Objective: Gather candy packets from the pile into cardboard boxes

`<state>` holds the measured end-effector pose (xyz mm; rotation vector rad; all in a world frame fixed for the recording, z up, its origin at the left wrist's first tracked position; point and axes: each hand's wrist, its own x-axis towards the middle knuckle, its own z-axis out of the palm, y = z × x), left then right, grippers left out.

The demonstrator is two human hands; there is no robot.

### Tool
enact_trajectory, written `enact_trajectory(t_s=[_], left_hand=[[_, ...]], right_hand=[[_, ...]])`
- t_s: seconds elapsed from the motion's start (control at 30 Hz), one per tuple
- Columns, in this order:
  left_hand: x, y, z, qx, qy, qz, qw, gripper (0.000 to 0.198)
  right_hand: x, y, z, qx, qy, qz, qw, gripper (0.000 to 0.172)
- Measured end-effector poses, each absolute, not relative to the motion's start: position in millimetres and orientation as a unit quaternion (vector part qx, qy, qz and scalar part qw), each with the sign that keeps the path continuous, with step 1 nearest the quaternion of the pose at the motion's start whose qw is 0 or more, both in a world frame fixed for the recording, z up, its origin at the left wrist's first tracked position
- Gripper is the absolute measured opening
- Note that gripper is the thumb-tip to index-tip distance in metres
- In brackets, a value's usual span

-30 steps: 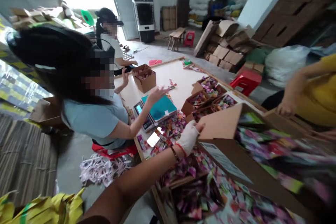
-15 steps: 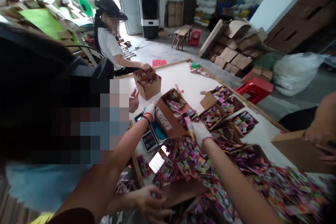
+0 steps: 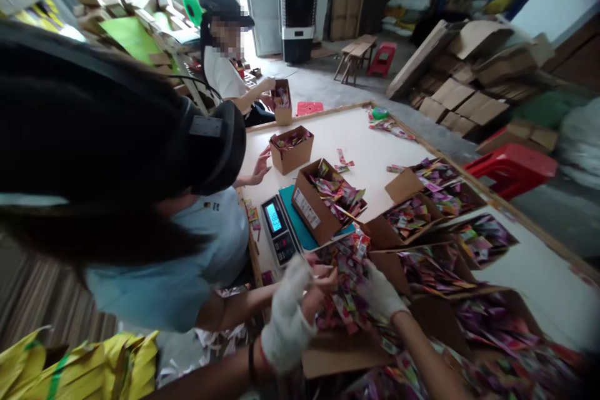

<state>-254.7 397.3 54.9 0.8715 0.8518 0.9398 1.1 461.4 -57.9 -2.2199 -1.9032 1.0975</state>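
My left hand (image 3: 291, 312), in a white glove with a dark band at the wrist, is raised at the near side of the packet pile, smeared by motion. Among the small colourful packets (image 3: 344, 309) my gloved right hand (image 3: 380, 292) reaches down, its fingertips hidden. Between my hands is a co-worker's bare hand (image 3: 323, 278), overlapped by my left glove. Just beyond, a cardboard box (image 3: 312, 209) full of packets sits tilted on the teal plate of a digital scale (image 3: 276, 225) with a lit display. Neither of my hands touches that box.
Several packet-filled boxes (image 3: 405, 215) line the right side of the white table (image 3: 351, 131). A co-worker in light blue (image 3: 225, 231) leans in from the left, close to my arm. Another person (image 3: 229, 69) handles a box (image 3: 282, 103) at the far edge. A red stool (image 3: 510, 169) stands right.
Both my hands have left the box on the scale and come down toward the packets. The far person's box has moved apart from the other one. My view has shifted left.
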Motion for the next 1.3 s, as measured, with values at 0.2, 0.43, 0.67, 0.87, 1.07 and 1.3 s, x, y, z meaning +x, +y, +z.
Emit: enact_trajectory(t_s=[0.2,0.43,0.67,0.87,1.07,1.3], left_hand=[[-255,326,30,0.758,0.321,0.283,0.492,0.039],[-241,315,24,0.751,0.410,0.193,0.481,0.010],[-221,318,30,0.786,0.403,0.140,0.447,0.012],[-212,309,17,0.825,0.368,0.160,0.396,0.011],[-214,367,-10,0.740,0.368,0.129,0.548,0.011],[-194,440,-84,0.606,0.283,0.149,0.728,0.031]], right_hand=[[14,424,-117,-0.634,-0.705,0.234,-0.217,0.066],[30,441,-75,-0.589,-0.734,0.263,-0.213,0.041],[47,424,-41,-0.637,-0.699,0.273,-0.178,0.037],[35,421,53,-0.684,-0.574,0.418,0.168,0.027],[-43,496,161,-0.612,-0.576,0.416,0.348,0.023],[-139,587,173,-0.565,-0.470,0.539,0.412,0.017]])
